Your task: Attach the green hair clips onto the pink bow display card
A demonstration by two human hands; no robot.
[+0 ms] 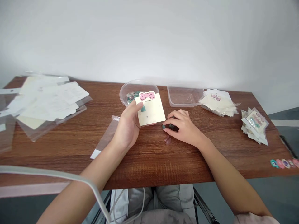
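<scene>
A person sits at a wood-grain table (149,161) with both bare hands near its middle. The left hand (127,124) grips a cream backing card (151,113) printed with a pink bow, its thumb pressed against the card's front and its fingers behind. A small teal piece (143,108) sits on the card just beyond the thumb. The right hand (184,129) lies low with fingers curled, pinching a small dark green piece (169,126) just beside the card's lower right corner. Behind the card, a round clear plastic container (137,93) holds a heap of teal pieces. To its right stands a clear rectangular plastic tub (184,96), then a loose stack of cream cards (217,102). At the far right lies a pile of cards sealed in clear bags (254,126). A clear plastic bag (108,133) lies under the left wrist, and more cards and bags (49,102) spread across the left side. A white cable (53,172) crosses in front of the left forearm.
</scene>
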